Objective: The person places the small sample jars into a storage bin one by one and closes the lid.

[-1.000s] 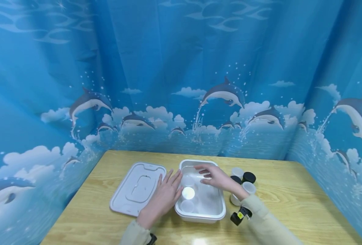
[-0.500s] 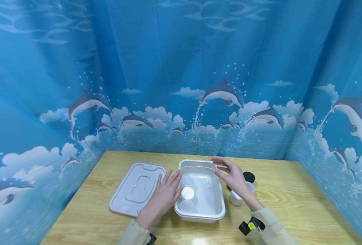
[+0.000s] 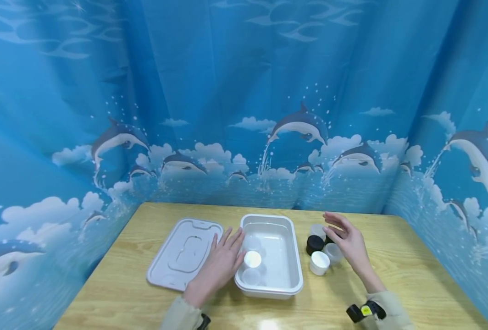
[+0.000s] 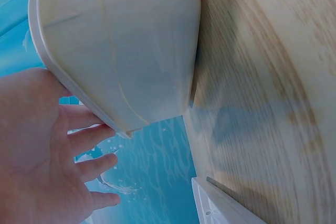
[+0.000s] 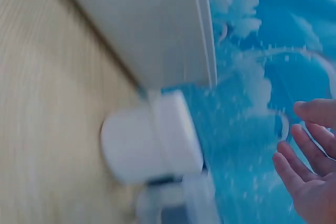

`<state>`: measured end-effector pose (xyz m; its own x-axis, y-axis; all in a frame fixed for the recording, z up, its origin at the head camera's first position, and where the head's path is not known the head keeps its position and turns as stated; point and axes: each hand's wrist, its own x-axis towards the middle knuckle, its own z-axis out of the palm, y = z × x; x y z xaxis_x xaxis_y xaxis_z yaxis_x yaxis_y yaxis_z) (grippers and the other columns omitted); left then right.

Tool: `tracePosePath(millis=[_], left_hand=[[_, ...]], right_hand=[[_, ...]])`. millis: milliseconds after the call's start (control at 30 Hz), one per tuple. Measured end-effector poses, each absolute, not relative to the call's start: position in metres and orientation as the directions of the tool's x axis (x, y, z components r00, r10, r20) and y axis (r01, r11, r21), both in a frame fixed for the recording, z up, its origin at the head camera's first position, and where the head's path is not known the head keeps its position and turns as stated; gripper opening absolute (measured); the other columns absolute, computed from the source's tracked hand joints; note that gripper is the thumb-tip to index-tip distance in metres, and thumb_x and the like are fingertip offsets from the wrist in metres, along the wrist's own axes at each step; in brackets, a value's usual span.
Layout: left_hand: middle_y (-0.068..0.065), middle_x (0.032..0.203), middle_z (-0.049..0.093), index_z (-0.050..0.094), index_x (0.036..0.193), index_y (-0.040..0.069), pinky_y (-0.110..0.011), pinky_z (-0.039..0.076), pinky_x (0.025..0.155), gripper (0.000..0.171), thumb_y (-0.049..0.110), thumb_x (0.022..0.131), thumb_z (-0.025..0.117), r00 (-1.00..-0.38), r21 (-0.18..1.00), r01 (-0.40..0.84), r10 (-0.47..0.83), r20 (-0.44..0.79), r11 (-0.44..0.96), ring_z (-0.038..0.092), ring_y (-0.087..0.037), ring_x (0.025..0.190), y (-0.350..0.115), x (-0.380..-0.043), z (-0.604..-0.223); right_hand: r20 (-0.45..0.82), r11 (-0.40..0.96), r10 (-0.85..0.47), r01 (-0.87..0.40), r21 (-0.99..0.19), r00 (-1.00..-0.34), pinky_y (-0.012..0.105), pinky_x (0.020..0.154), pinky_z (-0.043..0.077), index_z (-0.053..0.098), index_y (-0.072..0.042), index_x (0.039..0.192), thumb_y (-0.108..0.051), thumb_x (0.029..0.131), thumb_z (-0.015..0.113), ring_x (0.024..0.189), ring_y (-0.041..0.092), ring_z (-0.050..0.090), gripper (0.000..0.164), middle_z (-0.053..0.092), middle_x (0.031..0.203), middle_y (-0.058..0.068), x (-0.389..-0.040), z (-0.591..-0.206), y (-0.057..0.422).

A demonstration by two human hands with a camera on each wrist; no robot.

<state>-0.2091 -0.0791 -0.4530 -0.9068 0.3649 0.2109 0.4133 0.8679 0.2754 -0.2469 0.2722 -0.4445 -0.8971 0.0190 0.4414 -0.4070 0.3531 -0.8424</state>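
Observation:
My left hand [image 3: 223, 259] rests with spread fingers against the left rim of a white plastic bin [image 3: 280, 261]. In the left wrist view the thumb side meets the rim of the bin [image 4: 121, 51]. Along the bin's left side stand a white-lidded jar [image 3: 252, 260] and two translucent jars. To the bin's right is a cluster: a white jar [image 3: 319, 263], a black-lidded jar [image 3: 314, 244], translucent jars [image 3: 317, 230], and another black lid partly hidden. Over that cluster hovers my right hand [image 3: 350, 243], fingers loosely bent, holding nothing. The right wrist view shows the hand [image 5: 315, 166] above the white jar [image 5: 147, 140].
A flat white lid [image 3: 182, 261] with a raised pattern lies left of the bin, beside the left forearm. Wooden tabletop [image 3: 392, 261] extends to the right. A blue dolphin-printed curtain [image 3: 211, 114] hangs behind and around the table.
My right hand has moved right, from over the bin to over the jar cluster, with nothing in it. The left hand has stayed at the bin's left rim.

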Motion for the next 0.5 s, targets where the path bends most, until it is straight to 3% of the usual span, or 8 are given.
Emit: tracePosePath(millis=[200,400,500], left_hand=[[-0.012,0.162,0.035,0.039,0.155,0.005,-0.065,0.014,0.122,0.055,0.033,0.108,0.047,-0.907,0.275,0.412,0.364,0.211,0.868,0.025,-0.038,0.151,-0.08,-0.209,-0.451],[-0.012,0.162,0.035,0.039,0.155,0.005,-0.066,0.014,0.121,0.055,0.032,0.108,0.047,-0.907,0.283,0.415,0.366,0.21,0.865,0.025,-0.038,0.151,-0.08,-0.209,-0.451],[-0.012,0.162,0.035,0.039,0.155,0.005,-0.065,0.014,0.122,0.055,0.032,0.108,0.047,-0.906,0.284,0.416,0.366,0.212,0.864,0.025,-0.038,0.151,-0.08,-0.208,-0.451]], right_hand=[[0.398,0.454,0.066,-0.328,-0.828,-0.915,0.004,0.089,0.047,0.052,0.007,0.141,-0.002,0.097,0.066,0.11,-0.008,0.057,0.046,0.057,0.136,0.03,-0.246,-0.456,0.298],[0.276,0.539,0.092,-0.185,-0.821,-0.957,0.0,0.085,0.043,0.048,0.011,0.141,0.0,0.097,0.065,0.123,0.038,0.058,0.049,0.054,0.139,0.033,-0.249,-0.468,0.317],[0.212,0.545,0.069,-0.141,-0.826,-0.975,0.0,0.084,0.044,0.045,0.012,0.143,0.0,0.097,0.064,0.127,0.05,0.052,0.052,0.05,0.142,0.035,-0.25,-0.474,0.323]])
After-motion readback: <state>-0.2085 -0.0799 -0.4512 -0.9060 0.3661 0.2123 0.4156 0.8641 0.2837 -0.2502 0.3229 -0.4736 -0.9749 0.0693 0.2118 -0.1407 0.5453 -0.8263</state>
